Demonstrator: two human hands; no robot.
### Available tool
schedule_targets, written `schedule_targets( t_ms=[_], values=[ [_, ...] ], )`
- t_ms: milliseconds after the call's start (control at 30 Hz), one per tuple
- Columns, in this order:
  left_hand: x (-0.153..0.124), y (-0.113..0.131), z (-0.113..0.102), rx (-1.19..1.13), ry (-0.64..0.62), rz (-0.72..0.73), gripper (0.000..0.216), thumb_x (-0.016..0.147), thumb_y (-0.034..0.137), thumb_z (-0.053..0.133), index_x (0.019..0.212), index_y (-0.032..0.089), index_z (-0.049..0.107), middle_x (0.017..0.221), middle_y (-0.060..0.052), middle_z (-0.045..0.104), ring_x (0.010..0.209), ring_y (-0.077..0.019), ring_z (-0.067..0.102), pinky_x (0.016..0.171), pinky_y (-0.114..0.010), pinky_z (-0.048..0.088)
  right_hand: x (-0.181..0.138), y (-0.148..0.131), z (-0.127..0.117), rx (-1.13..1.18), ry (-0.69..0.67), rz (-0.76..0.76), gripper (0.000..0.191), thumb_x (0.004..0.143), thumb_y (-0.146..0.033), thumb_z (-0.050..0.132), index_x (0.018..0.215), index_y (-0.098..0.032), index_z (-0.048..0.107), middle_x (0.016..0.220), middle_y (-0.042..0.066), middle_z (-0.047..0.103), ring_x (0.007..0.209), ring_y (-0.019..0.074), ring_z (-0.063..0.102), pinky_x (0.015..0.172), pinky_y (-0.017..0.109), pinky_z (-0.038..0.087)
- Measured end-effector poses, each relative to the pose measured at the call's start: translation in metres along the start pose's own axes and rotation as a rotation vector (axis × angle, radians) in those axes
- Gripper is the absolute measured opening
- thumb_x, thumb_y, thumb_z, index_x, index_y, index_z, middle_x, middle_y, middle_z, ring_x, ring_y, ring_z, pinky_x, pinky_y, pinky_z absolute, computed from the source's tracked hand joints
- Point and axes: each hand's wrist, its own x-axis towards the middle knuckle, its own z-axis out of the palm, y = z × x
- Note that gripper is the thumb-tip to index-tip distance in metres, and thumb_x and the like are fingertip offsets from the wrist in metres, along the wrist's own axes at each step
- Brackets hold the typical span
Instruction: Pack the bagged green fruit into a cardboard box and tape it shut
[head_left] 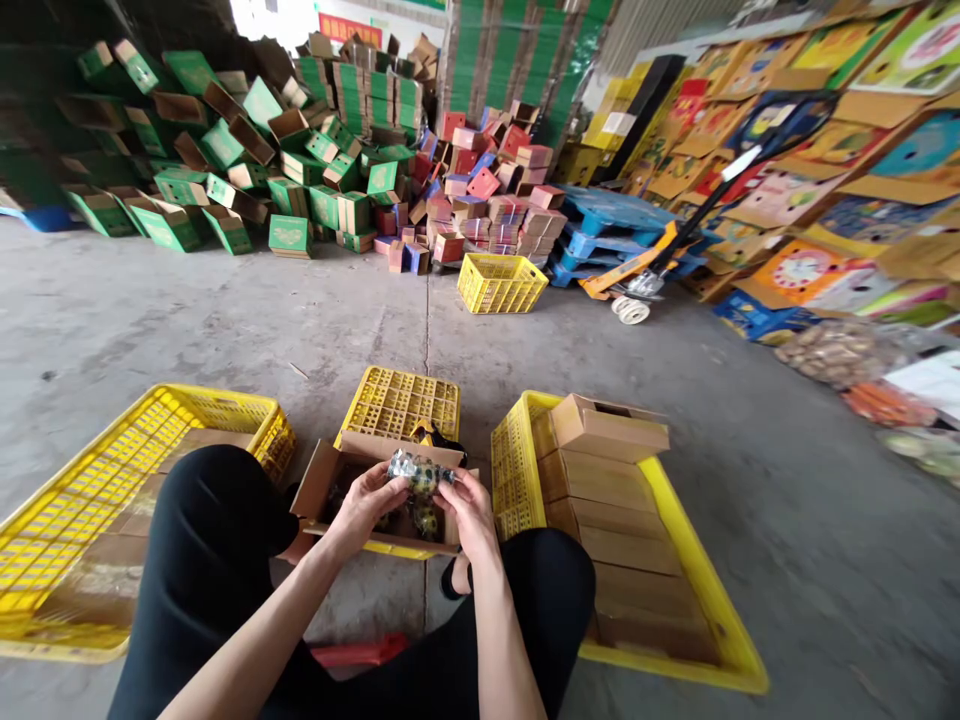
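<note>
Between my two hands is a clear plastic packet [421, 473] with dark and yellowish round pieces inside; their exact kind is too small to tell. My left hand [373, 503] is closed on its left end, and my right hand [466, 505] grips the right end. Just below the packet stands an open cardboard box [315, 485] with similar shiny packets in it. That box rests on an upturned yellow crate [401, 398]. A black and yellow object [435, 437], perhaps a tape dispenser, lies behind the box, partly hidden.
To my right, a yellow crate [523, 480] holds several closed cardboard boxes [622, 520]. Another yellow crate [217, 400] with boxes stands left, beyond my knee. Farther off are a third yellow crate [502, 285], a pallet jack [637, 265], blue pallets [607, 215] and heaped green boxes [289, 235].
</note>
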Motion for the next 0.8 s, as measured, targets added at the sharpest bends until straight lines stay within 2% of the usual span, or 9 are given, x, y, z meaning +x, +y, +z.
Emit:
schedule_targets(
  t_ms=[233, 500, 667, 800],
  values=[
    [0.003, -0.0024, -0.0031, 0.069, 0.016, 0.031, 0.06, 0.064, 0.05, 0.097, 0.111, 0.017, 0.081, 0.113, -0.011, 0.08, 0.098, -0.0254, 0.076, 0.089, -0.035, 0.06, -0.0019, -0.0007, 0.0005, -0.021, -0.034, -0.026, 0.063, 0.072, -0.048, 0.092, 0.13, -0.032, 0.073, 0.111, 0.003, 0.078, 0.105, 0.0253, 0.074, 0.091, 0.039, 0.062],
    [-0.0001, -0.005, -0.0023, 0.081, -0.014, 0.045, 0.053, 0.065, 0.044, 0.098, 0.107, 0.015, 0.082, 0.109, -0.011, 0.082, 0.099, -0.0265, 0.076, 0.091, -0.035, 0.061, 0.0031, 0.0003, -0.0038, -0.062, -0.035, -0.092, 0.056, 0.069, -0.046, 0.093, 0.12, -0.028, 0.08, 0.115, 0.006, 0.081, 0.11, 0.0289, 0.074, 0.098, 0.042, 0.058],
    [-0.0002, -0.0045, -0.0003, 0.047, -0.025, 0.03, 0.053, 0.064, 0.041, 0.099, 0.108, 0.016, 0.082, 0.109, -0.011, 0.082, 0.102, -0.0275, 0.077, 0.096, -0.037, 0.059, 0.0042, 0.0018, -0.0045, -0.075, 0.006, -0.112, 0.057, 0.068, -0.044, 0.092, 0.121, -0.028, 0.08, 0.11, 0.005, 0.082, 0.104, 0.0284, 0.075, 0.097, 0.043, 0.058],
    [0.002, -0.0075, 0.0002, -0.03, 0.024, 0.029, 0.049, 0.06, 0.039, 0.101, 0.097, 0.015, 0.082, 0.1, -0.009, 0.083, 0.098, -0.027, 0.078, 0.099, -0.039, 0.06, 0.0025, 0.0012, -0.0032, -0.04, 0.017, -0.121, 0.06, 0.069, -0.041, 0.092, 0.127, -0.029, 0.077, 0.102, 0.003, 0.082, 0.099, 0.0267, 0.075, 0.096, 0.042, 0.058]
  ],
)
